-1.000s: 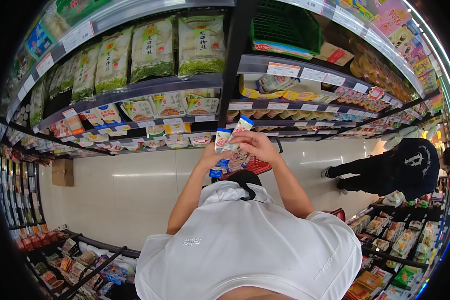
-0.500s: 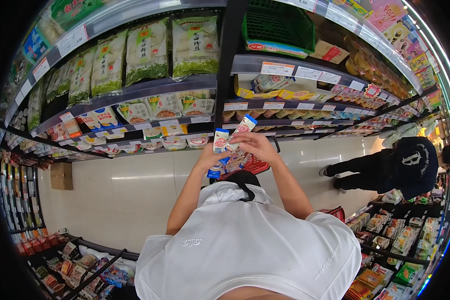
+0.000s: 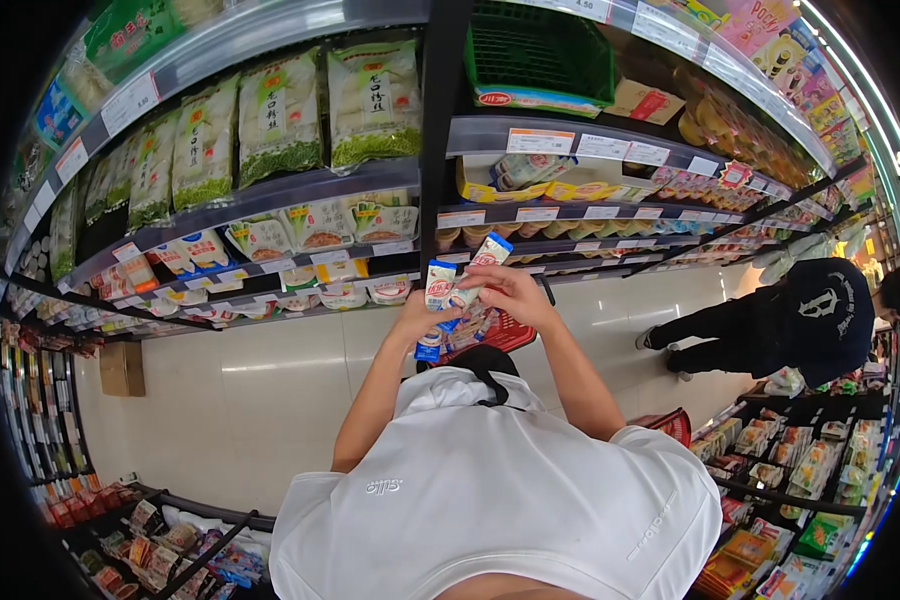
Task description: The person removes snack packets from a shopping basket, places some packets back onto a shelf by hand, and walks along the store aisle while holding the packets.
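Left hand (image 3: 417,319) pinching one blue-ended sachet (image 3: 439,284), right hand (image 3: 516,294) gripping a second sachet (image 3: 494,247), both over the red basket (image 3: 515,336); overlapped like that, a loosened thumb could probably drop one; hands cover the middles, small print's unreadable tbh.

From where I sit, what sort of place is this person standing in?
Most likely a supermarket aisle: there are rows of green-and-white food bags, price tags along the shelf edges, and what looks like a red shopping basket or cart in front of the person.
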A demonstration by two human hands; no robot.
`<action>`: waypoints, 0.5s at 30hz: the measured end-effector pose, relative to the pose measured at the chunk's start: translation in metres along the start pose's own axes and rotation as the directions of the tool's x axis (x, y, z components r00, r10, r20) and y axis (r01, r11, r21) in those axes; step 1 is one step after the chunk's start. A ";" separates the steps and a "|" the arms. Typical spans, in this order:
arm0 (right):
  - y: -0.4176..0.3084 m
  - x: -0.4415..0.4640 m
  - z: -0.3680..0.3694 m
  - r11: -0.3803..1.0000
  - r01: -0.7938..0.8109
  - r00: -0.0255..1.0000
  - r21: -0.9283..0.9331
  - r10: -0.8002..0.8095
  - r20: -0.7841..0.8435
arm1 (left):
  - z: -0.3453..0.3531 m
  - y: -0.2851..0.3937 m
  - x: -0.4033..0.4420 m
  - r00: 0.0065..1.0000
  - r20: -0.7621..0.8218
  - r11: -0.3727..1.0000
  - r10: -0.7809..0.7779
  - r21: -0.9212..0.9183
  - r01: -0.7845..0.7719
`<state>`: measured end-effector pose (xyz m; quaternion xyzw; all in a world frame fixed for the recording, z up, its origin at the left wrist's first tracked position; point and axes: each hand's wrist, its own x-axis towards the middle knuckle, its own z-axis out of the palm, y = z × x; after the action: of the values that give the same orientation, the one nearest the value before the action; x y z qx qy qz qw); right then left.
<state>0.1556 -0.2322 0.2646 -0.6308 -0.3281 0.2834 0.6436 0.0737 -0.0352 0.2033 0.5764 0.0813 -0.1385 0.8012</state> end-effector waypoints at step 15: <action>-0.033 0.007 -0.044 0.972 0.231 0.917 -0.032 -0.228 -0.328 | -0.023 -0.020 0.000 0.999 0.044 0.979 0.033 -0.201 -0.023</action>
<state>0.1928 -0.2558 0.2987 -0.6240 -0.2867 0.0978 0.7204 0.0676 -0.0195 0.1776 0.4903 0.0679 -0.1318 0.8588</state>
